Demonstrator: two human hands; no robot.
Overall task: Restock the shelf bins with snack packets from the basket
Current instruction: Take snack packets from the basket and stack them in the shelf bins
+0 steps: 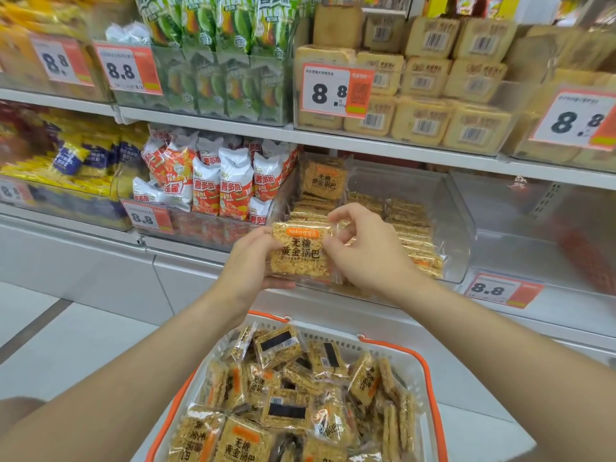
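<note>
Basket [429,368], white with an orange rim, lowest in view. It holds a loose heap of snack packets [283,411], some flat and some on edge, piled close to the rim. Both forearms cross above it.

Held packet [300,251]: upright, label toward the camera, past the basket's far rim and just before the front wall of the clear bin [458,228].

Left hand [248,261]: grip closed round the packet's left and lower edges, fingers underneath.

Right hand [363,248]: grip pinches the upper right edge between thumb and forefinger; the other fingers curl above.

Inside the bin, rows of stacked packets [410,228] lie low. One upright packet [322,178] stands at the back left. The bin's right wall rises well above the rows.

Red-and-white packs [230,191] fill the neighbouring bin on the left. A price tag [503,290] hangs on the shelf edge to the right.
</note>
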